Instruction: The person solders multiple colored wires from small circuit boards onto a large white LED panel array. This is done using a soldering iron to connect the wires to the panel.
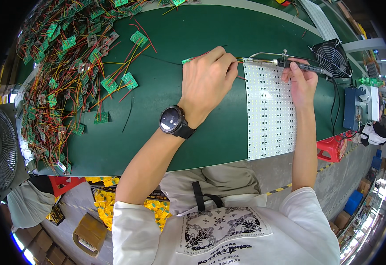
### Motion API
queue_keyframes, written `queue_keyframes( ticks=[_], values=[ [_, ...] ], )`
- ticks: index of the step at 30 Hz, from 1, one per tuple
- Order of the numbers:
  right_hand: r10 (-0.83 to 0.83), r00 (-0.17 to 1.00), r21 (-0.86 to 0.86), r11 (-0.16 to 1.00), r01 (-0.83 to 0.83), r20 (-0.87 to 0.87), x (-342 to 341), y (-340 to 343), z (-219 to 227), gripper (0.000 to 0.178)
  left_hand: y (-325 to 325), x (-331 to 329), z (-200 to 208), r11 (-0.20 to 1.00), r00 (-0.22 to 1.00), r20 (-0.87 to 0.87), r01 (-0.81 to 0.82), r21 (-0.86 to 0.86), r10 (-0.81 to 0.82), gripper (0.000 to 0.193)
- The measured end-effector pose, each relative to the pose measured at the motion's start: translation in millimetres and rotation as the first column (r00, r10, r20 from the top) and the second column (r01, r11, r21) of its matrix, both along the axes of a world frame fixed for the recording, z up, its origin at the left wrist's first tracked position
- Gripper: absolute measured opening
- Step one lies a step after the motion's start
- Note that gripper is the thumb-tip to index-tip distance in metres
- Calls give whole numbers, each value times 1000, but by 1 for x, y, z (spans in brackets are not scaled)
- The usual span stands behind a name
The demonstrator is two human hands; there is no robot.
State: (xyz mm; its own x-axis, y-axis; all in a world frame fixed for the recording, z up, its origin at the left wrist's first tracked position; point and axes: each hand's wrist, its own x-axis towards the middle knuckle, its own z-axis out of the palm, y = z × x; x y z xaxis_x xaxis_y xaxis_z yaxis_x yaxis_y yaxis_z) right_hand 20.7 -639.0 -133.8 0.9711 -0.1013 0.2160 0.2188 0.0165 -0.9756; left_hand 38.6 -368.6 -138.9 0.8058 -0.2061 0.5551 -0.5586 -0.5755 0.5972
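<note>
A grey fan is seen at the far left edge, beside the green table. A heap of small green circuit boards with red and yellow wires is spread over the table's left part. Near the middle, the left hand, with a black wristwatch worn on its wrist, is closed with the fingers pinched on a small green board with wires, held just above the table at the left edge of a white perforated panel. That panel is laid flat on the table's right part. Over its upper edge, a soldering iron is gripped by the right hand, its tip pointed left toward the held board. A small black fan is stood behind, at the right.
</note>
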Motion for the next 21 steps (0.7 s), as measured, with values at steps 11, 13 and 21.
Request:
queue_keyframes(
  ticks=[11, 13, 21],
  values=[
    [-7, 1000, -7, 1000, 7, -10, 0, -1, -2, 21, 0, 0, 1, 999, 999, 14, 36, -29, -36, 5],
    [-2, 1000, -4, 1000, 2, -6, 0, -2, -2, 21, 0, 0, 1, 999, 999, 13, 39, -28, -39, 5],
    [3, 1000, -10, 1000, -3, 1, 0, -1, -1, 20, 0, 0, 2, 1000, 1000, 17, 20, -18, -20, 5]
  ],
)
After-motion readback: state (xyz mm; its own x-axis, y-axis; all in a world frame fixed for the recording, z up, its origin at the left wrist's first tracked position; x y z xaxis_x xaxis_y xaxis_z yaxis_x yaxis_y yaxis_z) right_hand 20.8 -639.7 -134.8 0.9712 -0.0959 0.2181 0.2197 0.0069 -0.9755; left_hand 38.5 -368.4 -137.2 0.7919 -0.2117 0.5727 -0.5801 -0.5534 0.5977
